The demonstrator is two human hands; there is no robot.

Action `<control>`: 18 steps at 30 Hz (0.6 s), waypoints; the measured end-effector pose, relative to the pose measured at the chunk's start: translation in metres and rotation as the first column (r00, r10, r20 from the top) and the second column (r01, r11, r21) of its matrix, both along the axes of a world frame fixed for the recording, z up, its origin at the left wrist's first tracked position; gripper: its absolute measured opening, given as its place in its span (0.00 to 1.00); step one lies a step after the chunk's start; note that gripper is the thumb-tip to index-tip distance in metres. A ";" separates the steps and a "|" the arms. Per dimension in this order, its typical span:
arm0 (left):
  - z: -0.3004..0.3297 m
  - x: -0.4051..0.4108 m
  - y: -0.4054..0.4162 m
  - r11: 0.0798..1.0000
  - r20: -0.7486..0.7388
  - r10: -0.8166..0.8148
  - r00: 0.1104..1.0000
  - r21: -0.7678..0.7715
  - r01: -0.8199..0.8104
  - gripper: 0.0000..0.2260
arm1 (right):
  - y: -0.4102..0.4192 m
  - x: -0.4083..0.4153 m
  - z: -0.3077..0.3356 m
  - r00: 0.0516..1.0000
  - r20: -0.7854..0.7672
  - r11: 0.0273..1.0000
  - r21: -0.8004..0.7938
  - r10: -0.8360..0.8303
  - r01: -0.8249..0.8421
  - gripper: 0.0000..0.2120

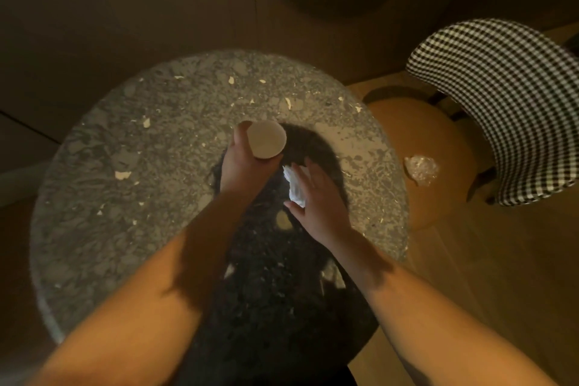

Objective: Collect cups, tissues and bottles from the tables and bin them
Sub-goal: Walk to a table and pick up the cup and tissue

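A round speckled stone table [131, 147] fills the middle of the head view. My left hand [242, 166] grips a pale paper cup [266, 138] from the side, its open mouth facing up, over the table's centre. Just right of it my right hand [319, 200] lies over a crumpled white tissue [294, 186], fingers spread and thumb under its lower edge; whether they pinch it is unclear. My shadow darkens the tabletop beneath both hands.
A round orange stool seat [438, 135] stands right of the table with a crumpled clear plastic wrapper [421, 170] on it. A black-and-white checked chair back [507, 97] curves behind the stool. Wooden floor lies at the right, dark wall panels beyond.
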State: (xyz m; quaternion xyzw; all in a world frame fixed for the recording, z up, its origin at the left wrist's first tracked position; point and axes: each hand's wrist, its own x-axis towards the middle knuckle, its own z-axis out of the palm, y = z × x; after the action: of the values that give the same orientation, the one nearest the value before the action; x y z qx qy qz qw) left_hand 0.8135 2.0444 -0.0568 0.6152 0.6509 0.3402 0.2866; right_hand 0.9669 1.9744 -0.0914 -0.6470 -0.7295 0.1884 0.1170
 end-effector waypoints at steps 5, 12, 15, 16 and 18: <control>0.006 -0.022 -0.013 0.999 -0.062 0.037 0.997 -0.019 -0.038 0.37 | 0.010 -0.009 -0.017 0.987 0.082 0.988 -0.083 0.135 -0.128 0.27; 0.019 -0.017 -0.030 0.999 -0.074 -0.013 0.997 -0.039 0.011 0.36 | 0.009 0.012 -0.013 0.992 0.088 0.996 0.001 0.089 -0.089 0.22; 0.027 0.003 -0.030 0.998 -0.077 -0.031 0.997 -0.049 0.027 0.35 | 0.005 0.033 -0.005 0.992 0.119 0.999 -0.008 0.037 -0.037 0.21; 0.028 0.012 -0.030 0.998 -0.060 -0.044 0.997 -0.050 0.041 0.35 | 0.001 0.043 -0.006 0.993 0.119 1.000 -0.017 0.025 -0.023 0.21; 0.029 0.036 -0.029 0.997 -0.020 -0.072 0.997 -0.039 0.071 0.35 | -0.005 0.066 -0.008 0.995 0.099 1.000 -0.029 0.001 0.002 0.21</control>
State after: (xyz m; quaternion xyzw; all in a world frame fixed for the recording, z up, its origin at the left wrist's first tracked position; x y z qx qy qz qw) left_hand 0.8492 2.0151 -0.0281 0.6361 0.6378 0.3107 0.3034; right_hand 1.0325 1.9697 -0.0992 -0.6575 -0.7314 0.1663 0.0714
